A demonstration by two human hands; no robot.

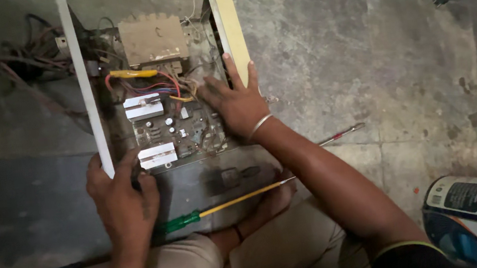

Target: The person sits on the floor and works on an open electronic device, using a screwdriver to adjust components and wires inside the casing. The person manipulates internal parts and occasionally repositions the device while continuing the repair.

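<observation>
a green-handled screwdriver [222,204] lies across the near edge of the open metal chassis [208,182] on the floor. the left hand [121,198] grips the chassis's near left corner, fingertips hidden. the right hand [236,101] rests spread on the circuit board [172,132] by the right wall. beyond, a transformer [153,39] and dim, tangled wires [15,63].

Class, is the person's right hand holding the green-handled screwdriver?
No. The right hand rests on the circuit board; the green-handled screwdriver lies loose.
</observation>
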